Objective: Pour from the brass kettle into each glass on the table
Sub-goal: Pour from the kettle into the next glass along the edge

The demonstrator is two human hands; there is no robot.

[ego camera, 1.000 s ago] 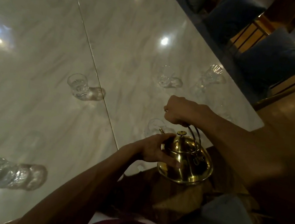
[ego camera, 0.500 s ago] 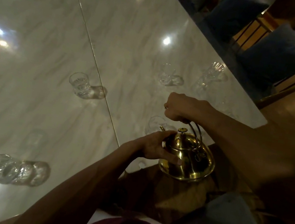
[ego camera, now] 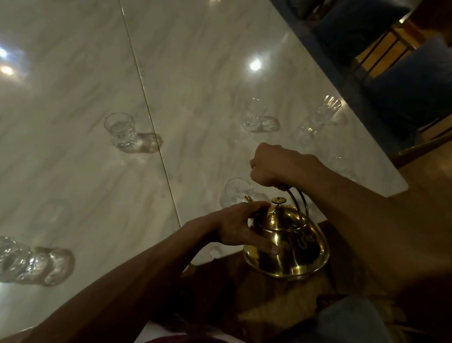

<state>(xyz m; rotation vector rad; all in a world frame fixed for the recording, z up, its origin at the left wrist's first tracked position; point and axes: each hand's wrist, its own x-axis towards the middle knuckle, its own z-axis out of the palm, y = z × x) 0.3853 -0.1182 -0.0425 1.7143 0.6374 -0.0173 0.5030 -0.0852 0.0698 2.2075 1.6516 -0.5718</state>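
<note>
While clenching the handle of the polished brass kettle (ego camera: 290,242) in the right grip (ego camera: 276,167) and cupping its body with the left grip (ego camera: 242,228), holds it at the near edge of the surface (ego camera: 209,48), spout beside a glass (ego camera: 234,192), contents unclear.

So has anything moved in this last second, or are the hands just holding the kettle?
Nothing has visibly moved. The right hand still grips the brass kettle from above, the left hand still holds its side, and the kettle stays beside the nearest glass. The other glasses stand where they were.
</note>
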